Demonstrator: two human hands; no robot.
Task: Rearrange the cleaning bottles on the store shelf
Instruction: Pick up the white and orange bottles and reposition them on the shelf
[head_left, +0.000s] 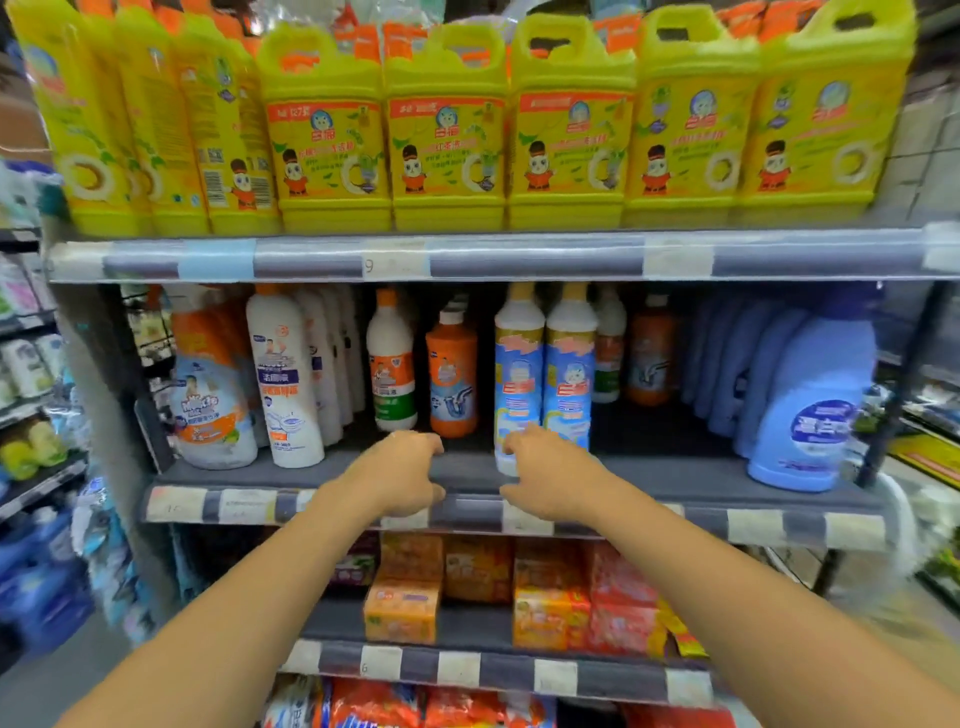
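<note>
Handwritten 9 on the price strip (369, 266) under the yellow jugs (447, 132), and a 6 on the lower strip (363, 669) two shelves down. Red Chinese brand characters on each jug label and Chinese lettering on the white bottle (280, 374), too blurred to read surely.

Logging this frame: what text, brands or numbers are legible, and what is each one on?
"9": grey-and-white price strip under the top shelf.
"6": grey-and-white price strip under the orange packs.
"白猫": red brand on the yellow plastic handled jugs.
Labels of the cleaning bottles on the middle shelf, the barcodes and the other price tags are too blurred to read.
</note>
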